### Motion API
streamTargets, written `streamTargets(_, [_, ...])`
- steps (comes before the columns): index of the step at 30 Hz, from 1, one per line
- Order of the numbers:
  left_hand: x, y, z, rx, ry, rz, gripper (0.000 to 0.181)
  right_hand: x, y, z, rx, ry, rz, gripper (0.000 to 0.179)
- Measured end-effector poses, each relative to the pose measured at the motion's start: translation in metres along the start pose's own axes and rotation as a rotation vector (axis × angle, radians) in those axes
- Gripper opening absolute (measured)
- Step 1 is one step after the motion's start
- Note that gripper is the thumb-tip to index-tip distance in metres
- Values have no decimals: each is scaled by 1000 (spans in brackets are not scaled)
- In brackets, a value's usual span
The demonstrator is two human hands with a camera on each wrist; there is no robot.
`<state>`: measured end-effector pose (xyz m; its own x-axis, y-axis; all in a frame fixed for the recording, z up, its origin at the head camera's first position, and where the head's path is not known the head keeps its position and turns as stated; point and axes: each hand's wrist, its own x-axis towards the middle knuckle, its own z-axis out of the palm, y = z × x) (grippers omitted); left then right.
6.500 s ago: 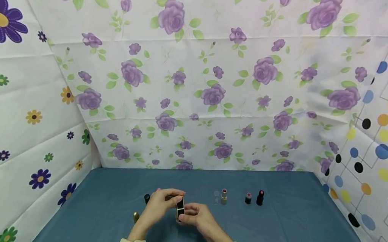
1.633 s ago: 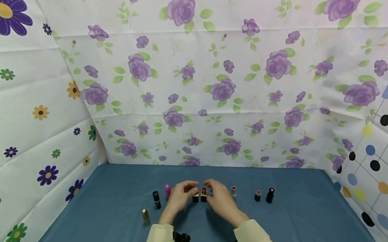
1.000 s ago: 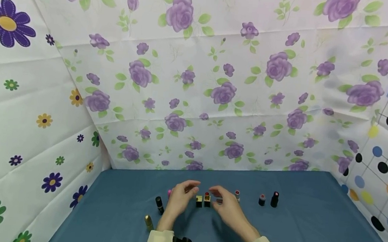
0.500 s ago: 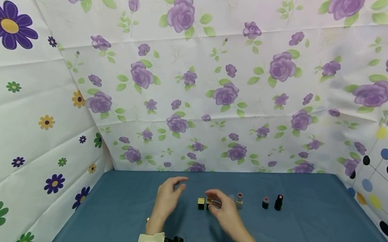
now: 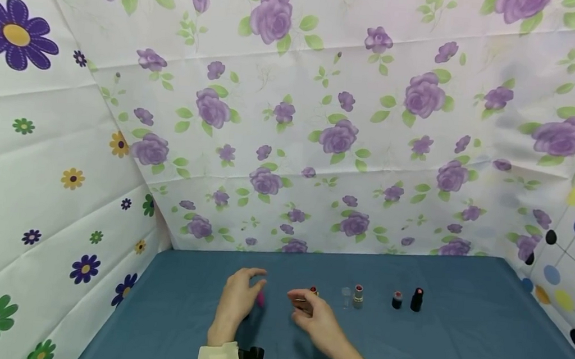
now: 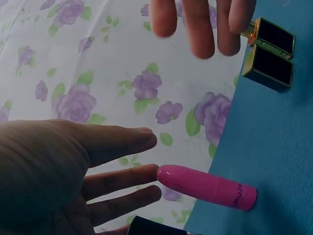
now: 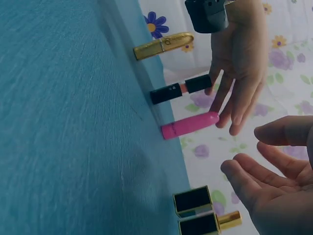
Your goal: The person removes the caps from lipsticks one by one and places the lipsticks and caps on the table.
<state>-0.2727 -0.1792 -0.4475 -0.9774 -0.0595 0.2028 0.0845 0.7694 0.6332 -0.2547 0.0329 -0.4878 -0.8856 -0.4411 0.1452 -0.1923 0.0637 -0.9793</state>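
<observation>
My left hand [image 5: 237,302] hovers over the left part of the cloth, fingers relaxed and holding nothing. Its fingertips are close to the top of a pink lipstick [image 6: 208,187]; whether they touch I cannot tell. Beside that, a black lipstick [image 7: 166,94] with a pinkish band and a gold lipstick [image 7: 163,46] stand upright, mostly hidden in the head view. My right hand [image 5: 319,323], loosely bent with nothing in it, is in front of an uncapped black-and-gold lipstick [image 6: 275,36]. The lipstick's square cap [image 6: 269,67] stands next to it.
Farther right on the blue cloth [image 5: 437,338] stand a clear cap [image 5: 346,298], an uncapped silvery lipstick [image 5: 357,298], a short dark lipstick [image 5: 397,301] and a taller black one [image 5: 417,300]. Flower-printed sheets [image 5: 290,146] rise behind and to the left.
Earlier both hands held the closed black-and-gold lipstick; now it stands uncapped beside its cap, let go. My left hand has moved left to the pink lipstick, and the right has shifted slightly left.
</observation>
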Motion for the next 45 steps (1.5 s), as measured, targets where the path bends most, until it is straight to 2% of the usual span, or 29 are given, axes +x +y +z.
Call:
streamTargets(4, [2, -2, 3, 27, -33, -22, 27, 4, -2, 3, 0, -49, 18, 48])
streamTargets(8, [4, -6, 6, 58, -34, -29, 26, 10, -5, 6, 4, -90, 29, 53])
streamTargets(18, [5, -9, 10, 65, -44, -85, 22, 21, -3, 8, -44, -131, 11, 53])
streamTargets(35, [4, -18, 12, 37, -8, -48, 20, 21, 1, 13, -73, -139, 55, 49])
streamTargets(39, [5, -20, 13, 28, 14, -47, 20, 22, 4, 13, -76, -139, 51, 48])
streamTargets(45, [5, -16, 9, 23, 60, -14, 22, 23, 3, 13, -84, -122, 37, 47])
